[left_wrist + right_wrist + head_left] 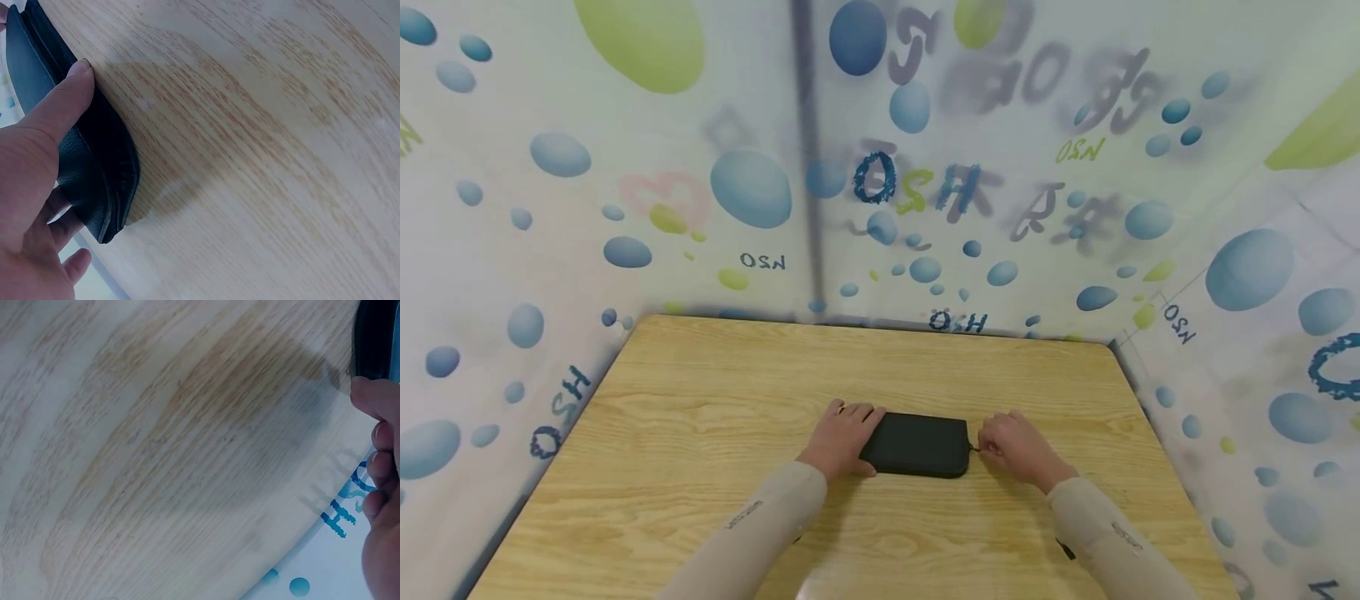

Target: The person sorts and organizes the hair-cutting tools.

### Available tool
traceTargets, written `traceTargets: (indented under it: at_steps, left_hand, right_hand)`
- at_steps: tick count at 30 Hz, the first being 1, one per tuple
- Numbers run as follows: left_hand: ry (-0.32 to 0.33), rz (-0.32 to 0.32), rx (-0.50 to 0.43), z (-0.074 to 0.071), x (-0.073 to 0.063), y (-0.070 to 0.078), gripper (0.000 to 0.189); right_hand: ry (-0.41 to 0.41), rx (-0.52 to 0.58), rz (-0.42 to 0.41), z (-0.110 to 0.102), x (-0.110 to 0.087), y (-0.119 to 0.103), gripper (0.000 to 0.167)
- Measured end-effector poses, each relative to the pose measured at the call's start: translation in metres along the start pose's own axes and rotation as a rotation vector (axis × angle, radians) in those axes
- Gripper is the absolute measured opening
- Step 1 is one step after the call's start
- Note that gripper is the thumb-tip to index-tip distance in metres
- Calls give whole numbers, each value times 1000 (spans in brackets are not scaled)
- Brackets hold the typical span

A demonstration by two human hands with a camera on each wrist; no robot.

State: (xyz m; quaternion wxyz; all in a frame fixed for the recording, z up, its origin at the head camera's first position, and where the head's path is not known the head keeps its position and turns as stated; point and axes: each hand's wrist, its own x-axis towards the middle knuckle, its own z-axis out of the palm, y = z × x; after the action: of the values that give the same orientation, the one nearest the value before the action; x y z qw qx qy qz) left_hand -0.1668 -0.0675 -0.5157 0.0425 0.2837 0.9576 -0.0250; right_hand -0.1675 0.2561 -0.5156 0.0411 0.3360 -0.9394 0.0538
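Note:
A black zip-around wallet lies flat in the middle of the wooden table, its zipped edge facing me. My left hand grips its left end, with the thumb along the near edge and the fingers over the top. In the left wrist view, the zipper runs round the rounded corner of the leather. At the wallet's right end, my right hand pinches a small zipper pull, with the other fingers curled in. Only a dark corner of the wallet shows in the right wrist view.
The wooden table extends around both hands. Walls printed with blue and green drops and lettering enclose it at the back and on both sides.

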Motion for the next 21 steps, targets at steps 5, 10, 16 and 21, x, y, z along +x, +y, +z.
traceTargets:
  at_steps: [5, 10, 16, 21]
  left_hand:
    - [6, 5, 22, 2, 1, -1, 98]
    - [-21, 2, 50, 1, 0, 0, 99]
    - [-25, 3, 36, 2, 1, 0, 99]
    - [-34, -1, 22, 2, 2, -1, 99]
  right_hand:
    - [-18, 42, -7, 1, -2, -4, 23]
    - [-51, 91, 9, 3, -5, -7, 23]
    - [-80, 82, -17, 0, -4, -11, 21]
    - [-108, 57, -61, -6, -2, -19, 22]
